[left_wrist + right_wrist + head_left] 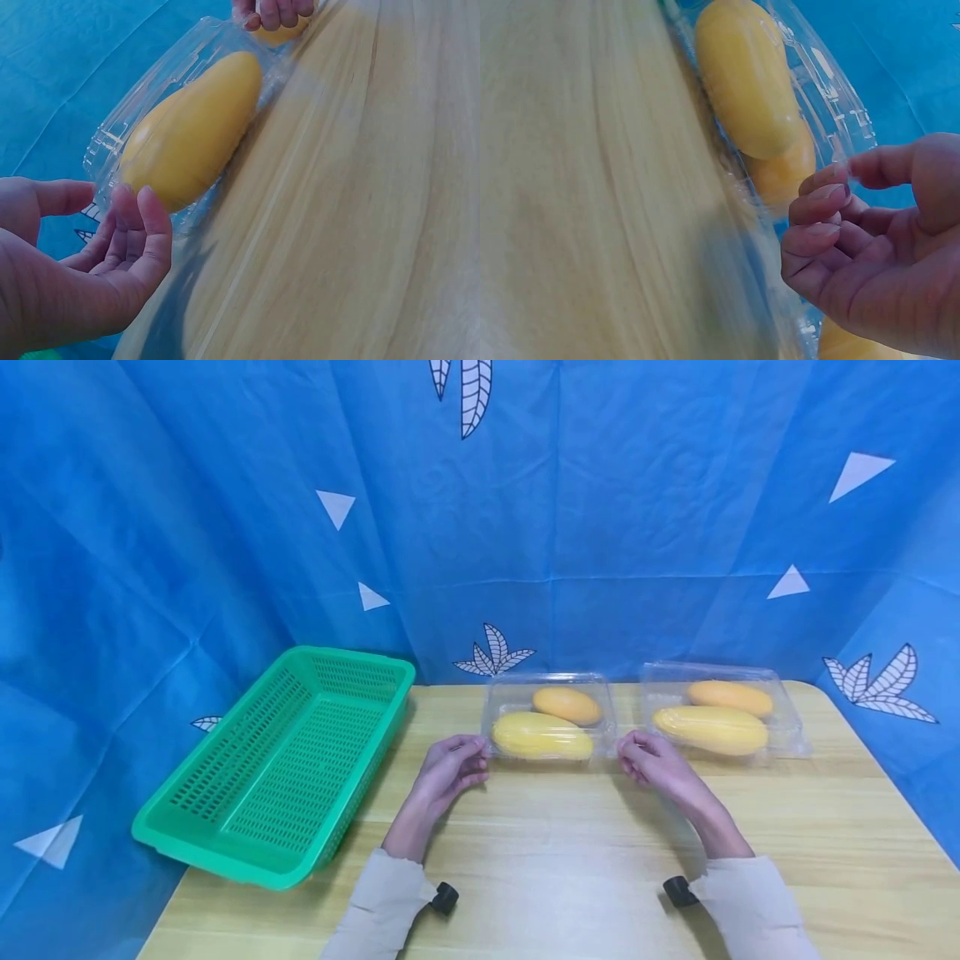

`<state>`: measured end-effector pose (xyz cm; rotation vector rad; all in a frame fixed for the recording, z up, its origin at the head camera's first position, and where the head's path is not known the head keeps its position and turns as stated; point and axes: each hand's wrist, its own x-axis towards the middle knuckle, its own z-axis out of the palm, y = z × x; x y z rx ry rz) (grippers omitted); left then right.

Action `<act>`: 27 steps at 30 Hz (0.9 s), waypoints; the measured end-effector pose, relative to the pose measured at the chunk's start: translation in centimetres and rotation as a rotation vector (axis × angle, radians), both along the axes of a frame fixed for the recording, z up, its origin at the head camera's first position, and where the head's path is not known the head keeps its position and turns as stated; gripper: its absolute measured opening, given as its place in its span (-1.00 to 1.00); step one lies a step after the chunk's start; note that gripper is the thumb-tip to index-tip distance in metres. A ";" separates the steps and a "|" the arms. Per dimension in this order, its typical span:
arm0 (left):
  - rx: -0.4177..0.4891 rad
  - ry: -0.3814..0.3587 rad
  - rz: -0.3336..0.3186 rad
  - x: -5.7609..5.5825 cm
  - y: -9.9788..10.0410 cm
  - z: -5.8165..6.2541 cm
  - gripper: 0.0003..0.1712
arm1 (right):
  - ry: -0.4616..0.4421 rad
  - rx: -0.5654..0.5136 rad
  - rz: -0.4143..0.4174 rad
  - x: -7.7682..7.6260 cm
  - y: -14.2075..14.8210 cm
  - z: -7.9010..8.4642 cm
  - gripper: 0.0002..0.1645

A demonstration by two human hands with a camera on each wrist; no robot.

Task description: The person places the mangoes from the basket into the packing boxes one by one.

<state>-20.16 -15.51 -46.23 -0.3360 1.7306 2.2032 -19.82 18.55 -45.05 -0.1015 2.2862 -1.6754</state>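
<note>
A clear plastic clamshell box [512, 693] stands at the back middle of the table, holding a long yellow fruit [542, 737] in front and a smaller orange one [567, 705] behind. My left hand [450, 770] is at its left front corner; in the left wrist view, thumb and fingertips pinch the thin plastic edge. At the right front corner, my right hand [654, 764] pinches the edge between thumb and index finger, its other fingers curled, as the right wrist view shows. The lid lies over both fruits.
A second clear clamshell box [663, 677] with a yellow fruit [712, 729] and an orange fruit [731, 697] stands just right of my right hand. To the left is a green perforated basket [347, 827]. A blue patterned curtain [600, 527] hangs behind the wooden table [555, 860].
</note>
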 end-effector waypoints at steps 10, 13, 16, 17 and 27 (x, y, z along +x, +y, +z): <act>-0.009 0.016 -0.076 0.0 -0.6 0.0 -0.65 | -0.116 -0.128 -0.038 0.8 -0.1 -0.3 -0.46; -0.018 0.016 -0.083 -0.1 -0.6 0.0 -0.66 | -0.187 -0.167 0.028 1.2 -0.2 -0.5 -0.35; -0.023 0.018 -0.086 -0.1 -0.6 0.0 -0.66 | -0.197 -0.162 0.130 1.5 -0.6 -1.1 -0.35; -0.024 0.017 -0.086 -0.1 -0.6 0.0 -0.66 | -0.188 -0.160 0.158 1.6 -0.9 -1.3 -0.37; -0.064 0.011 -0.056 0.1 -0.6 0.1 -0.63 | -0.276 -0.388 0.223 2.6 -6.2 -2.5 -0.49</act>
